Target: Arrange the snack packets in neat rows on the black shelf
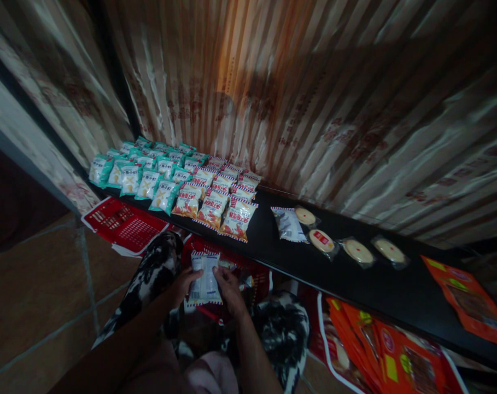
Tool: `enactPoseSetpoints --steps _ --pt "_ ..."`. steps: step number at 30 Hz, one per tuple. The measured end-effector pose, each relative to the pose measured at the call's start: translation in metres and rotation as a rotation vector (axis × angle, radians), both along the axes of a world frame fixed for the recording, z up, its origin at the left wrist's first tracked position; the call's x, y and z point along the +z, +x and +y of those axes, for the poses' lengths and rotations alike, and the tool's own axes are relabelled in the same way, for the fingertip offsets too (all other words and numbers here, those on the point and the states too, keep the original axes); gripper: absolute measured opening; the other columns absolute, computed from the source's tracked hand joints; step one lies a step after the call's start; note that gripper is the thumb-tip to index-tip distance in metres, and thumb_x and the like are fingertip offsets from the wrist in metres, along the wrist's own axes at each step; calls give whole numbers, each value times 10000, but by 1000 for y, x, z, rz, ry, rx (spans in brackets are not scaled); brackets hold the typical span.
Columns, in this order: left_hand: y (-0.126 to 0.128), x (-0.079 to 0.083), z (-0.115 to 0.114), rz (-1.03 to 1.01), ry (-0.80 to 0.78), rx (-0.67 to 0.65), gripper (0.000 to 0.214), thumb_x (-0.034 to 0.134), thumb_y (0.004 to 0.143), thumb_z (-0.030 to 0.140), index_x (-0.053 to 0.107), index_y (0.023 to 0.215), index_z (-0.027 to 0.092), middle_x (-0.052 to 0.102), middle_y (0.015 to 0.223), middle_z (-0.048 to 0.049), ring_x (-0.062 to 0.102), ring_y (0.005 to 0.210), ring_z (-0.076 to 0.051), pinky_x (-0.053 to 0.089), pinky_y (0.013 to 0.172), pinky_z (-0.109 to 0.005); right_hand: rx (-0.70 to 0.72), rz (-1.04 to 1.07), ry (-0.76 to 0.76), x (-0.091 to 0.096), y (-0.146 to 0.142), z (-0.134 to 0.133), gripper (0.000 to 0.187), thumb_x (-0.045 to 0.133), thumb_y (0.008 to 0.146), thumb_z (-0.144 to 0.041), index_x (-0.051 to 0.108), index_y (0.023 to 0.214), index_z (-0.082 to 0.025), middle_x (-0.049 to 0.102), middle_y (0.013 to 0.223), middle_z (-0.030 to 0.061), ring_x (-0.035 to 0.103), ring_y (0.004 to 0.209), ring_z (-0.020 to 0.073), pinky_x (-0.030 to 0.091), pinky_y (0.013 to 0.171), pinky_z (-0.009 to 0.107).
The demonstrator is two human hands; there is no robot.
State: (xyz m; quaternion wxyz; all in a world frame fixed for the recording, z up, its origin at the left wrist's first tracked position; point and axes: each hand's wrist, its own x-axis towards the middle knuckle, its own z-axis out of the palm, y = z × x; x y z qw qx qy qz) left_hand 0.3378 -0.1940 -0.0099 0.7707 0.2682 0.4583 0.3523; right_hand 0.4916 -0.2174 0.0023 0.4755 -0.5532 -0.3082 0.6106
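Note:
Both my hands hold a small snack packet (206,276), back side up, white with a red and blue striped edge, low in the picture above my lap. My left hand (181,287) grips its left edge and my right hand (231,289) grips its right edge, fingers closed on it. Below the packet sits a red plastic basket (259,280). On the black shelf (379,287) ahead lie rows of teal packets (146,176) at the left and red and white packets (218,196) beside them.
One loose packet (288,223) lies back side up on the shelf, with several round wrapped cakes (357,251) to its right. Orange packets (469,303) lie at the far right and lower right. A second red basket (123,224) lies on the tiled floor at the left. Striped wrapping covers the wall.

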Motion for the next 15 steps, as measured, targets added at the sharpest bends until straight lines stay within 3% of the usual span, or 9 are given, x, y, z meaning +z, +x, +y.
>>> enactPoseSetpoints --steps 7,15 --pt "1 20 0 -14 -15 27 436 716 642 400 610 981 148 703 715 -37 682 746 -218 518 609 -270 71 1 30 -3 -1 -1 463 708 609 -543 645 921 -207 648 765 11 592 703 178 465 687 304" --pt "2 16 0 -9 -29 23 522 734 628 401 577 1050 137 709 763 -48 682 749 -209 525 671 -293 81 -87 79 -1 3 2 415 645 648 -575 668 842 -208 667 749 20 579 677 179 433 650 292"
